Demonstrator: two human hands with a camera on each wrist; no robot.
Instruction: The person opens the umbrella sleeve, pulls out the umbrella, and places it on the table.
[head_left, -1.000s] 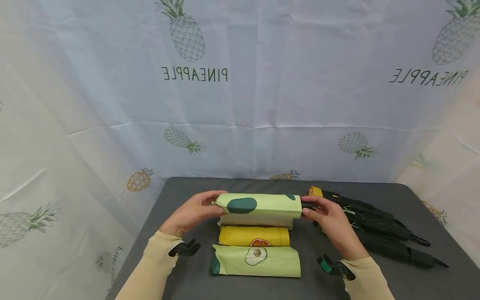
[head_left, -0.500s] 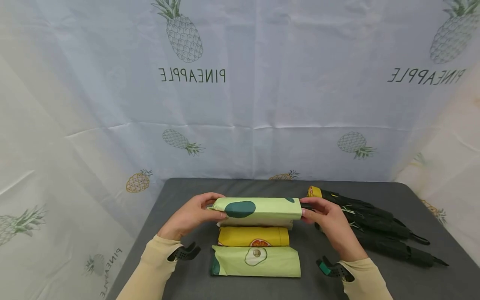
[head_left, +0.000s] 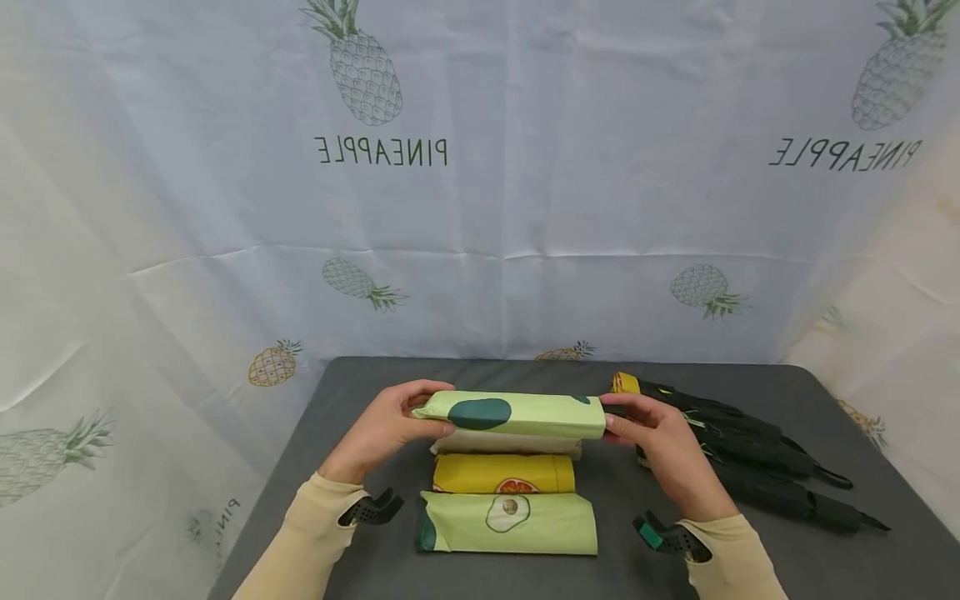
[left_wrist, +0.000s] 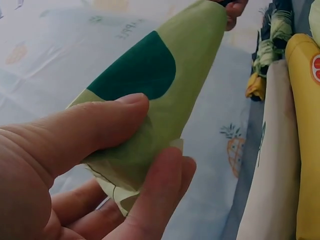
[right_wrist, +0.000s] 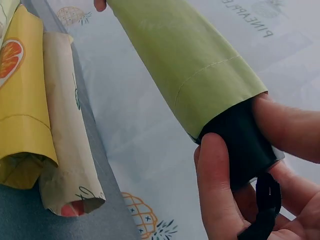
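A light green umbrella sleeve (head_left: 547,417) with dark green patches is held level above the table. My left hand (head_left: 386,425) pinches its left end, thumb on one face and fingers on the other. At the other end my right hand (head_left: 663,437) grips a black umbrella handle (right_wrist: 237,140) that sticks out of the sleeve's mouth. From the handle hangs a black wrist strap (right_wrist: 269,200). Just below lie a beige sleeve (head_left: 517,446), partly covered in the head view, a yellow sleeve (head_left: 480,473) with an orange slice, and a green sleeve (head_left: 555,527) with an avocado print.
Several folded black umbrellas (head_left: 750,446) lie on the right of the dark grey table (head_left: 360,567), one with a yellow end (head_left: 624,383). A pale curtain (head_left: 495,208) with pineapple prints hangs behind the table and along its sides.
The held green sleeve has dropped slightly, then levelled, and its left end has moved a little left. Both hands keep their hold. The sleeves on the table have not moved.
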